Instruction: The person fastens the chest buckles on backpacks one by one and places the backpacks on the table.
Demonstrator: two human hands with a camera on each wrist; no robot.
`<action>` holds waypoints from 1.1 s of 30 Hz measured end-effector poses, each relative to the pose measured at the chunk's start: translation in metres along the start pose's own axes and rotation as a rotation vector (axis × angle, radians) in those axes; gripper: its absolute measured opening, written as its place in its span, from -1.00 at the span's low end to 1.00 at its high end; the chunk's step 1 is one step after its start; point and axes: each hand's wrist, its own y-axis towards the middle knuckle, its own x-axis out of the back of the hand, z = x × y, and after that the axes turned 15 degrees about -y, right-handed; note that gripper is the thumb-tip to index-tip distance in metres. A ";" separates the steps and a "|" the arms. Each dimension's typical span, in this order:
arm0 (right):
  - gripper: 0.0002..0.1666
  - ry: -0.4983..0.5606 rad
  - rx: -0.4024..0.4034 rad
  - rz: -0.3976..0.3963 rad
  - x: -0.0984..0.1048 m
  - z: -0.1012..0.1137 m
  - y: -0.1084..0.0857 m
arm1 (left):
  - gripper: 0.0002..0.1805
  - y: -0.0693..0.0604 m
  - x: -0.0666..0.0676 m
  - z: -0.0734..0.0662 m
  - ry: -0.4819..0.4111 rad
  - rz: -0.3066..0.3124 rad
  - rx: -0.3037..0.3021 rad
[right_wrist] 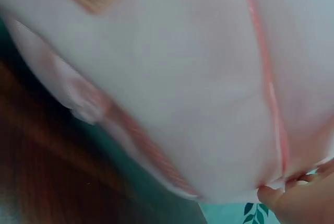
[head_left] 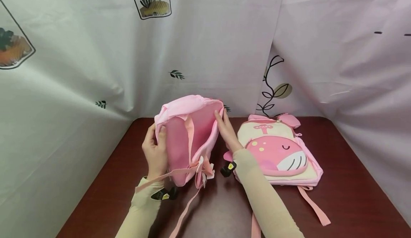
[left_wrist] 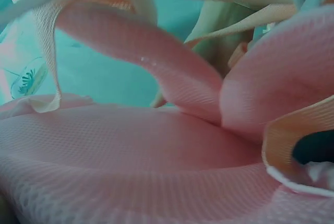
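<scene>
Here, the pink backpack [head_left: 174, 141] sits tilted between both hands over the table [head_left: 112, 181]: the left hand [head_left: 155, 152] pinches its left side, thumb on the near face, and the right hand [head_left: 227, 131] grips its upper right edge. Right of it lies a whale-patterned backpack [head_left: 279, 154], straps trailing.

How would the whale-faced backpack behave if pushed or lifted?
The whale-faced backpack would probably slide rather than roll, since it lies fairly flat. Lifted, it would likely sag, as it looks made of soft cloth. Its loose strap might trail behind.
</scene>
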 end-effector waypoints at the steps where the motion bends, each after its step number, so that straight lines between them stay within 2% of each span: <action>1: 0.07 0.004 0.004 0.007 -0.001 0.000 -0.002 | -0.73 -0.001 0.000 0.000 -0.014 -0.006 -0.003; 5: 0.08 0.029 0.018 0.022 -0.005 -0.001 -0.006 | -0.70 -0.003 0.003 0.003 -0.063 0.014 0.007; 7: 0.10 0.038 0.018 0.034 -0.007 -0.003 -0.007 | -0.68 -0.002 0.004 0.003 -0.074 0.034 0.043; 14: 0.18 0.037 -0.019 0.076 -0.015 -0.010 -0.012 | -0.59 0.008 0.017 -0.002 -0.175 0.125 0.285; 16: 0.21 0.052 -0.047 0.092 -0.016 -0.011 -0.014 | -0.56 0.013 0.022 -0.005 -0.154 0.179 0.326; 19: 0.26 0.057 -0.072 0.098 -0.020 -0.014 -0.017 | -0.54 0.024 0.032 -0.008 -0.046 0.275 0.351; 22: 0.28 0.009 -0.039 0.089 -0.027 -0.020 -0.019 | -0.52 0.034 0.044 -0.010 0.092 0.351 0.366; 25: 0.29 -0.072 0.002 0.083 -0.036 -0.025 -0.020 | -0.50 0.041 0.056 -0.009 0.186 0.393 0.388; 28: 0.29 -0.123 0.011 0.077 -0.044 -0.027 -0.022 | -0.50 0.043 0.065 -0.005 0.208 0.406 0.406; 33: 0.26 -0.143 0.007 0.044 -0.052 -0.026 -0.023 | -0.54 0.042 0.072 -0.001 0.134 0.399 0.441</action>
